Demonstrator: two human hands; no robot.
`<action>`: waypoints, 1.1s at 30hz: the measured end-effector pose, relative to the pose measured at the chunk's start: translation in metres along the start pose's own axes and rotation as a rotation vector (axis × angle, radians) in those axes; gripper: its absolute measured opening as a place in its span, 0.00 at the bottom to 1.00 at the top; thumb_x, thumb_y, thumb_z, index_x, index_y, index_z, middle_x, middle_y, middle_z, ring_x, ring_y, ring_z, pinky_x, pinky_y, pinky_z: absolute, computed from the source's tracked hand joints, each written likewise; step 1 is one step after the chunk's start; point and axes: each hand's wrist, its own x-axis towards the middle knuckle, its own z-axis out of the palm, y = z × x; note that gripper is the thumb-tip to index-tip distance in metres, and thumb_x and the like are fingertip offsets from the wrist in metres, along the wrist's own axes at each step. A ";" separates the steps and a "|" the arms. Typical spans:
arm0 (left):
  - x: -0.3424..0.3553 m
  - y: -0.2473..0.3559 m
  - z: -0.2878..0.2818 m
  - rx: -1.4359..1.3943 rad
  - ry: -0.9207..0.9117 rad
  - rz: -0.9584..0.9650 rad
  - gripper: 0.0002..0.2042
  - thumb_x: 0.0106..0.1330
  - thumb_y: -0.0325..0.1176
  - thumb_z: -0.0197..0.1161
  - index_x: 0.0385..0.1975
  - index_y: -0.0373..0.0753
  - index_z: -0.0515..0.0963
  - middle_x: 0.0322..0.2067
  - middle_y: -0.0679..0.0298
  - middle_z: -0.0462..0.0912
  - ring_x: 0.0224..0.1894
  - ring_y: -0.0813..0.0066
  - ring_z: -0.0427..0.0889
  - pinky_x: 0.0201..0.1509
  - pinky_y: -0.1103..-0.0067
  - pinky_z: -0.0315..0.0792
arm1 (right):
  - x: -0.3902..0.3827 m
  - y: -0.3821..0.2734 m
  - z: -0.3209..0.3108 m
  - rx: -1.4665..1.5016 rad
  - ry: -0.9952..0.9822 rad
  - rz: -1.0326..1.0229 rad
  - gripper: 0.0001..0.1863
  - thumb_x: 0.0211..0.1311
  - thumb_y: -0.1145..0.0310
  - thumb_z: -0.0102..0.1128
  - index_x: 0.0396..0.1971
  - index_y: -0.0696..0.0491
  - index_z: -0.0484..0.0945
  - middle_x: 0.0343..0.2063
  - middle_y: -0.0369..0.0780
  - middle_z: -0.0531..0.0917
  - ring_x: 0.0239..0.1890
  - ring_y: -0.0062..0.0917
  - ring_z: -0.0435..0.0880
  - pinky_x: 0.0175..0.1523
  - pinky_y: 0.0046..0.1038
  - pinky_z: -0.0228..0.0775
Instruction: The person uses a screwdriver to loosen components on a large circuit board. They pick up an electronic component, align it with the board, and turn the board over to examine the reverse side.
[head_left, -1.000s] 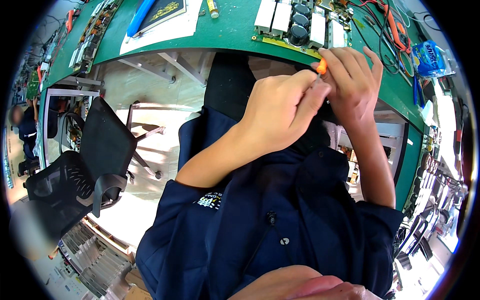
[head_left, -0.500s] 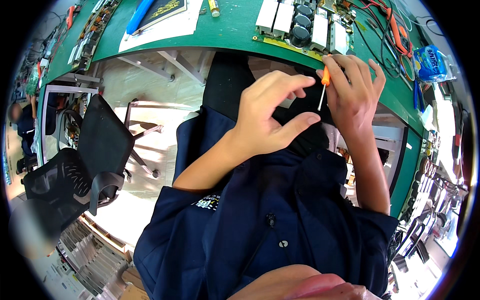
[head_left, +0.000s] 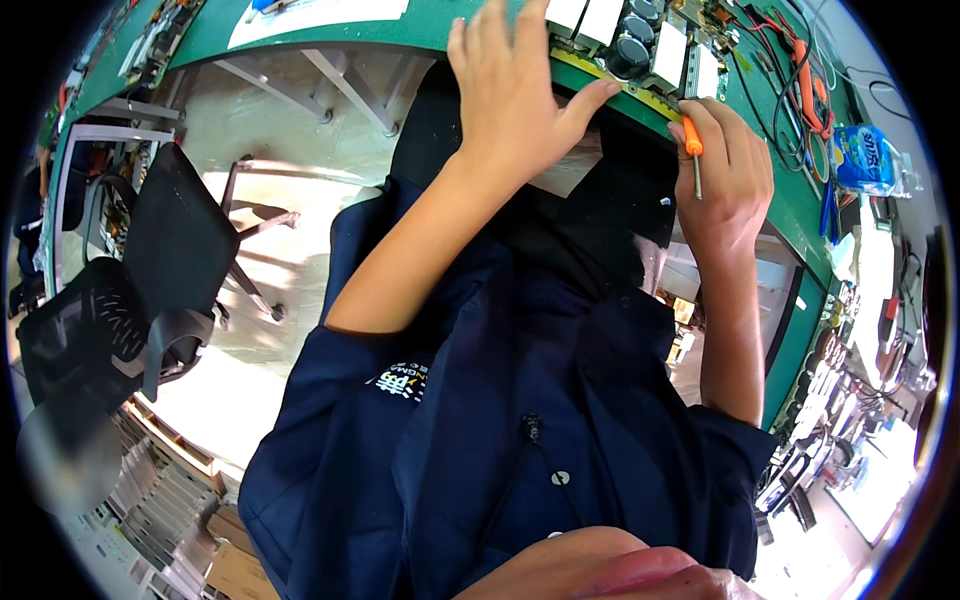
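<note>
An orange-handled screwdriver (head_left: 692, 138) is in my right hand (head_left: 730, 185), held between thumb and curled fingers, its metal shaft pointing back toward me. This hand is at the table's front edge, just below the right corner of a circuit board (head_left: 655, 102). The board carries white blocks, dark round capacitors (head_left: 629, 57) and a yellow front edge. My left hand (head_left: 510, 120) reaches over the table edge at the board's left side with fingers spread and thumb stretched toward the board. It holds nothing. Its fingertips run near the picture's top edge, so any contact there is unclear.
The green table (head_left: 420, 28) bears white paper (head_left: 320, 22) on the left. Red and black cables (head_left: 800, 70), a blue package (head_left: 864, 160) and more boards lie along the right. A black office chair (head_left: 180, 240) stands at my left. Metal table legs (head_left: 350, 90) are below the tabletop.
My left hand has moved forward from in front of my body to the board's left side, its fingers spreading. My right hand has curled its fingers more around the screwdriver. The view has shifted slightly.
</note>
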 end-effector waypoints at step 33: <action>-0.088 0.002 0.028 -0.734 -0.121 -0.061 0.13 0.55 0.24 0.71 0.41 0.34 0.82 0.28 0.61 0.82 0.30 0.66 0.80 0.35 0.76 0.74 | -0.049 0.001 -0.036 0.337 0.146 0.404 0.13 0.55 0.85 0.67 0.42 0.64 0.81 0.33 0.48 0.87 0.34 0.33 0.87 0.41 0.29 0.79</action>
